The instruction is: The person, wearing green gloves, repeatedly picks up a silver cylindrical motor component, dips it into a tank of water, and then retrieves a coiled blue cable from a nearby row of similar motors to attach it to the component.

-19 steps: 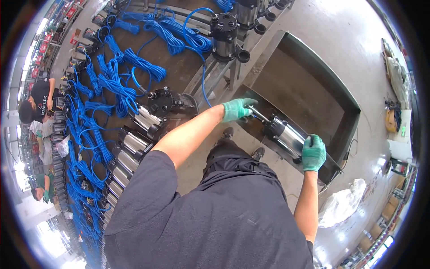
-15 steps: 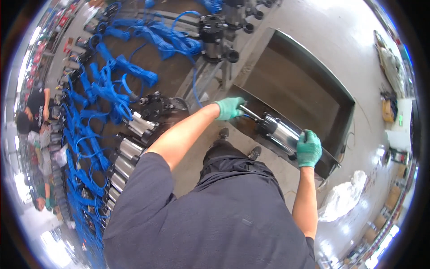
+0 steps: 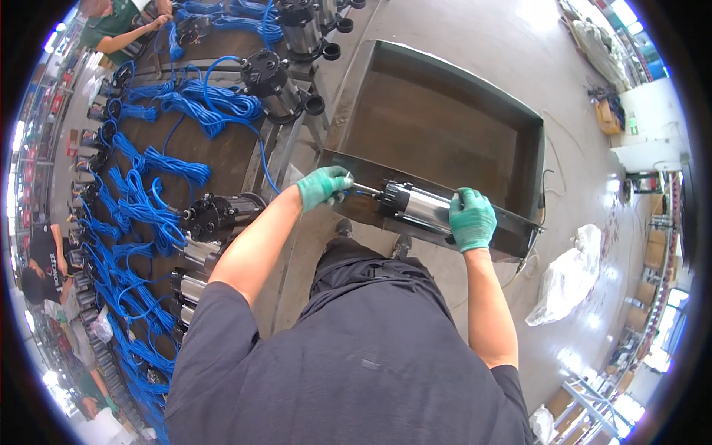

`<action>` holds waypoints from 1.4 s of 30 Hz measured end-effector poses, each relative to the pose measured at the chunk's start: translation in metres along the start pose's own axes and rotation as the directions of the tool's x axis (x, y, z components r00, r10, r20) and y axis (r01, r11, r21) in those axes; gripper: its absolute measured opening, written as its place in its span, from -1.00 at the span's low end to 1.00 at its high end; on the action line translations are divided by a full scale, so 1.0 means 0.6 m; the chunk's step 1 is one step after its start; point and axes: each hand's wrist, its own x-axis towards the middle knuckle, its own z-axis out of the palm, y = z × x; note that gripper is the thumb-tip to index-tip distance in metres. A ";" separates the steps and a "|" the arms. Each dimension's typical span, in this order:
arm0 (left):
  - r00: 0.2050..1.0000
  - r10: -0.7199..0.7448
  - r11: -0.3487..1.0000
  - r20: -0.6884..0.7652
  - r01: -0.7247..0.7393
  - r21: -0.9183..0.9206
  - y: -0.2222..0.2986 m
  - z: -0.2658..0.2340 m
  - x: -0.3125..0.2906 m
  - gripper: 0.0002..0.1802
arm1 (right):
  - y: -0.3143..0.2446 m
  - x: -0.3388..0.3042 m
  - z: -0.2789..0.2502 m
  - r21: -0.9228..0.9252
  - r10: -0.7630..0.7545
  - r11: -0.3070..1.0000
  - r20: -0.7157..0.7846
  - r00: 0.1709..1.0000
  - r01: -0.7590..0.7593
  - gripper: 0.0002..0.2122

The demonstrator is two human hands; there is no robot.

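Note:
A silver cylindrical pump motor (image 3: 426, 208) with a black end lies on its side along the near ledge of an open metal tank (image 3: 445, 79). From its black end a thin silver rod (image 3: 368, 190) runs to the left; I cannot tell whether it is a tool or part of the motor. My left hand (image 3: 323, 187), in a green glove, is closed round the rod's outer end, fingers curled. Green-gloved too, my right hand (image 3: 472, 220) grips the motor's right end from above, its palm hiding that end.
Left of me a brown bench (image 3: 222, 159) carries bundled blue cables (image 3: 189, 107) and several upright silver-and-black motors (image 3: 278, 93). A co-worker in green (image 3: 111, 30) works at its far end. Clear plastic film (image 3: 567, 278) lies on the floor at right.
The view has swung, so tank, motor and both hands sit further left and look more level. Both hands keep their places on rod and motor. A co-worker has come into view at far left.

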 end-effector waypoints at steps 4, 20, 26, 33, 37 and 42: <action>0.896 0.443 0.896 0.031 -0.443 0.003 -0.019 0.012 0.004 -0.60 | 0.006 -0.004 -0.009 -0.028 0.010 1.000 -0.018 1.000 -0.011 -0.87; 0.557 0.828 0.162 0.060 -0.342 0.926 -0.023 0.008 0.010 -0.66 | 0.003 -0.002 -0.008 0.022 0.070 0.997 0.034 0.997 -0.071 -0.86; 0.994 -0.098 0.917 -0.044 0.108 0.384 0.051 -0.011 -0.008 -0.64 | 0.007 -0.003 -0.007 0.023 0.053 0.998 0.055 0.997 -0.054 -0.87; 0.998 0.049 0.992 0.047 -0.054 0.117 0.008 -0.011 -0.008 -0.73 | 0.003 0.001 -0.004 0.018 0.073 0.997 0.083 0.994 -0.074 -0.87; 0.922 0.382 0.843 -0.068 -0.317 0.434 -0.006 0.012 0.013 -0.63 | 0.007 -0.002 -0.008 0.039 0.089 0.995 0.103 0.991 -0.093 -0.86; 0.867 0.489 0.687 -0.095 -0.316 0.654 -0.031 0.004 0.004 -0.51 | 0.069 -0.025 -0.037 0.619 0.248 0.775 -0.105 0.963 -0.132 -0.82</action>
